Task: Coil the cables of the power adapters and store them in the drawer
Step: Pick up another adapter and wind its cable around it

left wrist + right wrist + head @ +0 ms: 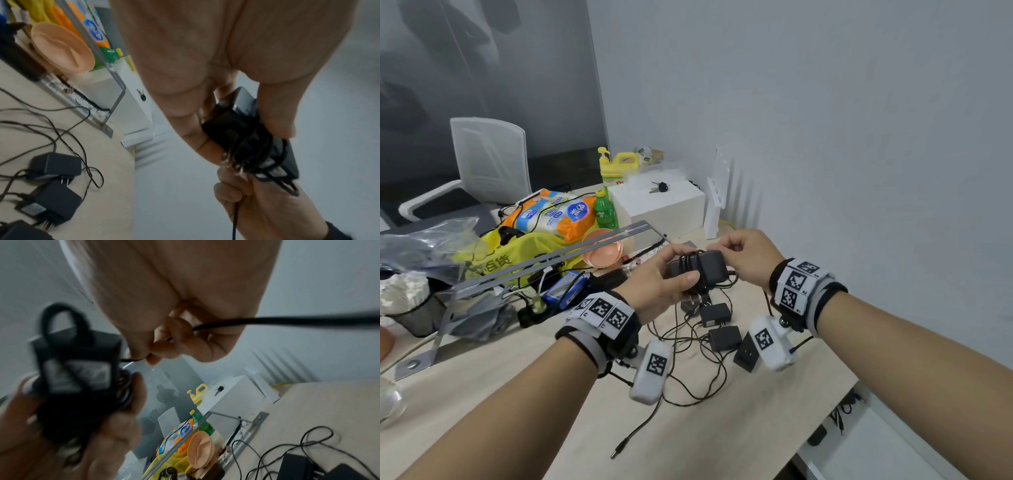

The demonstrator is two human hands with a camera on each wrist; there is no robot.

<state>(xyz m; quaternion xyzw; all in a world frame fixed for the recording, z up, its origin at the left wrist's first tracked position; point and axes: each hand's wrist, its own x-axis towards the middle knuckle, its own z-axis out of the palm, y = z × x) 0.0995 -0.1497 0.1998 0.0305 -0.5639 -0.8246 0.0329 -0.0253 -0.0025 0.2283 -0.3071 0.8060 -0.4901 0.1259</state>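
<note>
Over the desk (482, 394) at frame centre, I see my left hand (664, 284) gripping the adapter (710, 265) with its long axis lying left-right, while my right hand (746, 255), just right of it, pinches the cable (287, 320).

Five adapters (724, 337), two hands, one drawer (866, 445).

I count one adapter off the table and four lying on it, one of those half hidden. Their cables (688, 399) are too tangled for me to number, though one plug end (616, 454) lies free. The hands are one left hand (664, 284) and one right hand (746, 260). Further back I make out one chair (489, 157), one white box (657, 205), one bunch of keys (660, 187), one green bottle (605, 210), one yellow jug (619, 166), one tissue pack (551, 214) and one yellow bag (493, 257).
</note>
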